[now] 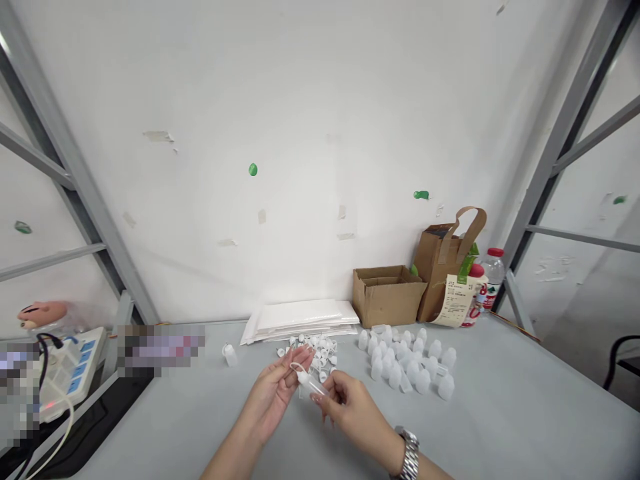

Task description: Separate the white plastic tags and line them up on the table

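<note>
A small translucent squeeze bottle (314, 385) is tilted between my two hands above the table. My right hand (350, 403) grips its body between thumb and fingers. At the upper end is a white cap (302, 377) with a thin looped strap. The fingers of my left hand (275, 397) close around that cap, palm turned up; their exact contact is partly hidden. Just beyond my hands lies a pile of loose white caps (324, 353). Several uncapped translucent bottles (413, 363) are grouped to the right. One capped bottle (229, 355) stands apart on the left.
White flat packages (300, 315) are stacked against the wall. An open cardboard box (390, 303), a brown paper bag (435, 287) and a red-capped water bottle (494, 270) stand at the back right. A power strip (75, 373) with cables sits at left on the grey table (165, 413).
</note>
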`<state>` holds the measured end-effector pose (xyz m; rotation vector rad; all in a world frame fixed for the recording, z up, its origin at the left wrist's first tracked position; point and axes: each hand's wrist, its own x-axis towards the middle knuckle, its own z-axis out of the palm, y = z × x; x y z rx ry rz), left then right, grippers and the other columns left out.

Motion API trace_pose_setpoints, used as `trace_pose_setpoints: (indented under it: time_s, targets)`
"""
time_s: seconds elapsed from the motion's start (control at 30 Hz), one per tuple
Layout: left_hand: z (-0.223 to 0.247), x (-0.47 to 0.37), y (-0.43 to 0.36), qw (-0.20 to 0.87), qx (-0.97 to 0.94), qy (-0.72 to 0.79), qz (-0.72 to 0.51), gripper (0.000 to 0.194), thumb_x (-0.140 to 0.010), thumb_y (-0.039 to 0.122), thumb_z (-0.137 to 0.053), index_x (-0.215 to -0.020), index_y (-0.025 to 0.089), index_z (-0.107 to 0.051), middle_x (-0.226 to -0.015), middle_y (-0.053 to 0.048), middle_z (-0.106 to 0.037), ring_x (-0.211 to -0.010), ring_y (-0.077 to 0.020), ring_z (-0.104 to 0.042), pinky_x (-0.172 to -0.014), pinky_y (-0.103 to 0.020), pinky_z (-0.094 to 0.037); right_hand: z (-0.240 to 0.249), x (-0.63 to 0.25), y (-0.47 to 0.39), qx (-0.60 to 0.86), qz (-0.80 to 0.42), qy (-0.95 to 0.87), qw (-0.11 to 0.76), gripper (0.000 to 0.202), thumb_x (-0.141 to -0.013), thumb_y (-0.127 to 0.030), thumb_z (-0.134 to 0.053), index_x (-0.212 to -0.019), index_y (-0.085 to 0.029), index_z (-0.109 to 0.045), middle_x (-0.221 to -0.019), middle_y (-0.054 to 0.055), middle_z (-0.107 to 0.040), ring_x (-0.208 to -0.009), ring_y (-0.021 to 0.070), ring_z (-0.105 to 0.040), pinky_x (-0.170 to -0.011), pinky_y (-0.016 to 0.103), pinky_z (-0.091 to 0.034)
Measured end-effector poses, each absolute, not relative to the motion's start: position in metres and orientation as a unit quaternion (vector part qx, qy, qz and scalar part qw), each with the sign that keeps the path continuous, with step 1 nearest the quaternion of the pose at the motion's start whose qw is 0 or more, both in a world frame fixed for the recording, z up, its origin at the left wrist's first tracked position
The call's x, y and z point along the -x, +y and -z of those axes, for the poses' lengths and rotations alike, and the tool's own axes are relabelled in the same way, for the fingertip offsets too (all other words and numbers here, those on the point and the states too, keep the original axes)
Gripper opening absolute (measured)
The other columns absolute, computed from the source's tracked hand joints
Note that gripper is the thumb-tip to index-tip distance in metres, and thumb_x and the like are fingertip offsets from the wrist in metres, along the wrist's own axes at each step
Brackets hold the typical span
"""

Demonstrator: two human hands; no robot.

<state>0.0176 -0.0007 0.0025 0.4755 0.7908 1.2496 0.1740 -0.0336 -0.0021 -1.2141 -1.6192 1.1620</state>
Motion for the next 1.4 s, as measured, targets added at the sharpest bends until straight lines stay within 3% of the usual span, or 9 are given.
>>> trace_pose_setpoints:
  time_s: [0.33, 0.6, 0.8, 0.93, 1.2, 1.4]
  targets:
    - [-0.003, -0.016, -0.003, 0.692, -0.306, 0.385, -0.529, 0.017, -0.077, 0.019, -0.059, -0.089, 0.011, -0.068, -0.101, -0.014, -0.069, -0.102, -0.0242, -0.061, -0.095, -0.033, -0.043, 0.002, -0.174, -0.034, 0.491, -0.449, -0.639, 0.386, 0.025, -0.074, -0.04, -0.057, -0.065, -0.019, -0.047, -0.051, -0.004, -0.053, -0.05, 0.0111, -0.047, -0.051, 0.022, -0.035]
    - [-0.009, -0.014, -0.005, 0.67, -0.381, 0.406, -0.491, 0.032, -0.063, 0.031, -0.071, -0.087, 0.011, -0.069, -0.093, -0.015, -0.071, -0.101, -0.0278, -0.06, -0.095, -0.035, -0.04, 0.0, -0.176, -0.034, 0.505, -0.419, -0.659, 0.368, 0.022, -0.072, -0.033, -0.058, -0.061, -0.02, -0.045, -0.051, -0.004, -0.049, -0.052, 0.0105, -0.043, -0.051, 0.022, -0.032]
    - [-0.012, -0.017, -0.004, 0.69, -0.355, 0.4, -0.488, 0.026, -0.069, 0.029, -0.067, -0.087, 0.01, -0.068, -0.095, -0.016, -0.07, -0.101, -0.026, -0.061, -0.095, -0.034, -0.041, 0.007, -0.174, -0.031, 0.498, -0.433, -0.652, 0.373, 0.023, -0.074, -0.036, -0.056, -0.063, -0.02, -0.044, -0.052, -0.004, -0.05, -0.052, 0.0111, -0.045, -0.052, 0.022, -0.033]
    - [-0.012, -0.018, -0.002, 0.696, -0.321, 0.38, -0.518, 0.033, -0.078, 0.038, -0.057, -0.091, 0.008, -0.067, -0.1, -0.018, -0.069, -0.101, -0.025, -0.061, -0.092, -0.033, -0.044, 0.011, -0.172, -0.029, 0.484, -0.464, -0.627, 0.397, 0.026, -0.077, -0.042, -0.052, -0.067, -0.019, -0.046, -0.053, -0.003, -0.054, -0.051, 0.0117, -0.048, -0.052, 0.023, -0.036]
    - [-0.007, -0.019, -0.002, 0.658, -0.39, 0.39, -0.513, 0.034, -0.064, 0.038, -0.071, -0.082, 0.01, -0.07, -0.09, -0.015, -0.072, -0.095, -0.0269, -0.063, -0.094, -0.036, -0.041, 0.01, -0.172, -0.03, 0.485, -0.464, -0.624, 0.401, 0.024, -0.077, -0.04, -0.052, -0.067, -0.019, -0.046, -0.054, -0.002, -0.055, -0.051, 0.0119, -0.049, -0.052, 0.023, -0.037]
    - [-0.002, -0.027, -0.006, 0.654, -0.396, 0.378, -0.523, 0.038, -0.065, 0.046, -0.067, -0.08, 0.011, -0.069, -0.094, -0.015, -0.071, -0.098, -0.0278, -0.062, -0.096, -0.04, -0.039, 0.015, -0.17, -0.029, 0.488, -0.453, -0.627, 0.405, 0.024, -0.079, -0.039, -0.051, -0.068, -0.019, -0.046, -0.055, -0.002, -0.054, -0.051, 0.0116, -0.049, -0.052, 0.022, -0.037]
